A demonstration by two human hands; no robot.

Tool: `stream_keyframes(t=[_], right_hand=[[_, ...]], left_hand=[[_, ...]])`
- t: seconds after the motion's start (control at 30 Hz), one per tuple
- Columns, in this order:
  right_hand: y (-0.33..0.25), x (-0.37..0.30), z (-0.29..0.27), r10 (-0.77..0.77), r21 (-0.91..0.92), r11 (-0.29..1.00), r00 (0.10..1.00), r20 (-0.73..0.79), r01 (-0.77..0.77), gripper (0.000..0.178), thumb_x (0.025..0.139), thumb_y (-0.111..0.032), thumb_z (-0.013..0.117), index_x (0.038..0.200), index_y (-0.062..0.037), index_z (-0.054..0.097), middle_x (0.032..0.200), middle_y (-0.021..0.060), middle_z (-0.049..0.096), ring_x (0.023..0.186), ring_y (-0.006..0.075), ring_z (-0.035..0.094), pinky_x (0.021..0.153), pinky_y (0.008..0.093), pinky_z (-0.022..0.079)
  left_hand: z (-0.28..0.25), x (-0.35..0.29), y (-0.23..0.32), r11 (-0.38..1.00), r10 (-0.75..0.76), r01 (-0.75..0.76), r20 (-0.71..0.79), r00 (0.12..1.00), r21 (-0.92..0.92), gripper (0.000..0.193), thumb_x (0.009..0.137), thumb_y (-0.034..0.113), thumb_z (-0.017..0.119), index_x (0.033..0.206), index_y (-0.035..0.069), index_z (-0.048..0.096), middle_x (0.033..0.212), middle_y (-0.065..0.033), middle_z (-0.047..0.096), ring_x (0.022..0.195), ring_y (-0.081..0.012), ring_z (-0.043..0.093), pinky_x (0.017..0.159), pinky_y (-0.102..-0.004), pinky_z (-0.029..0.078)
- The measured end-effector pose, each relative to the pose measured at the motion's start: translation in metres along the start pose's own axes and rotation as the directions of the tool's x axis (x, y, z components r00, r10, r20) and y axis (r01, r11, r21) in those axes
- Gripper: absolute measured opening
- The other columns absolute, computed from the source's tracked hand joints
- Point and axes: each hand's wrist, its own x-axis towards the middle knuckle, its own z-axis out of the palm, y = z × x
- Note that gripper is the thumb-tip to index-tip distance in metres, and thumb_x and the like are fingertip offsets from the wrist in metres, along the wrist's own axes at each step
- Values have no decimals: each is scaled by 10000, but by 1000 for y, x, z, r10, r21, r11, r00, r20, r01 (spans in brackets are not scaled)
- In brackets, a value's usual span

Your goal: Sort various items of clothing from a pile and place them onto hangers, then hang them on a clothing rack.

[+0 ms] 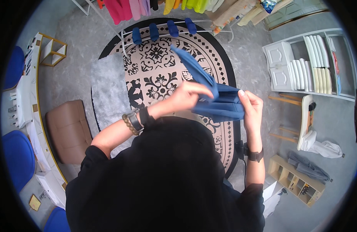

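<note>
A dark blue cloth item (221, 110) is held up in front of my chest, in loose folds. One long folded part of it (195, 63) sticks out toward the far left, blurred by motion. Its exact kind does not show. My right hand (251, 108) grips its right end, with the thumb on top. Near the middle of the cloth, my left hand (188, 96) is closed on a fold, slightly blurred, with the index finger stretched along the fabric. A watch and a beaded bracelet circle the left wrist; a dark band is on the right.
A patterned round rug (161, 85) lies below, partly under a grey fluffy mat (109, 87). A white clothes rack (126, 46) with blue slippers (172, 29) stands ahead. At left is a brown padded seat (69, 131); at right, a white shelf (280, 63) and a chair (304, 123).
</note>
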Motion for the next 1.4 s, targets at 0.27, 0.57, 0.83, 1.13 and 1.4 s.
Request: stream_keyframes(t=[0.27, 0.57, 0.83, 1.13, 1.4], right_hand=[[-16, -7, 11, -61, 79, 995, 992, 112, 52, 332, 934, -200, 644, 658, -38, 554, 617, -69, 483, 572, 14, 375, 509, 209, 276], [-18, -11, 30, -108, 127, 988, 987, 117, 93, 379, 939, -227, 623, 635, -78, 452, 634, -80, 404, 590, 18, 324, 521, 216, 249], [-19, -4, 45, -87, 46, 996, 974, 209, 79, 302, 921, -156, 679, 684, -5, 570, 629, -62, 491, 577, 17, 368, 501, 217, 277], [-30, 2, 49, -163, 18, 986, 955, 248, 164, 266, 933, -161, 664, 728, 4, 619, 647, -62, 527, 589, 9, 406, 512, 199, 305], [-15, 11, 49, 153, 25, 985, 941, 303, -168, 139, 913, -106, 686, 819, -20, 634, 652, -93, 531, 580, -24, 432, 500, 163, 321]], left_hand=[[30, -6, -103, 914, -281, 200, 196, 939, 354, 378, 792, -51, 448, 1124, -39, 628, 1013, -190, 684, 863, -339, 687, 773, -423, 547], [30, -108, -229, 466, -12, -353, 405, 914, 811, 119, 669, 111, 654, 551, 127, 667, 573, -75, 615, 489, -275, 574, 424, -441, 437], [-30, -69, -62, 784, -454, 207, 314, 834, 585, 265, 789, 29, 511, 989, -18, 678, 969, -196, 691, 878, -332, 680, 805, -399, 524], [-56, -66, -102, 879, -11, 50, -85, 996, 474, 179, 846, 161, 683, 963, 28, 658, 717, -109, 620, 749, -294, 644, 722, -398, 515], [-21, -21, -12, 838, -455, 522, 324, 829, -160, 228, 978, 208, 583, 902, -6, 606, 719, -60, 588, 673, -104, 592, 592, -297, 475]])
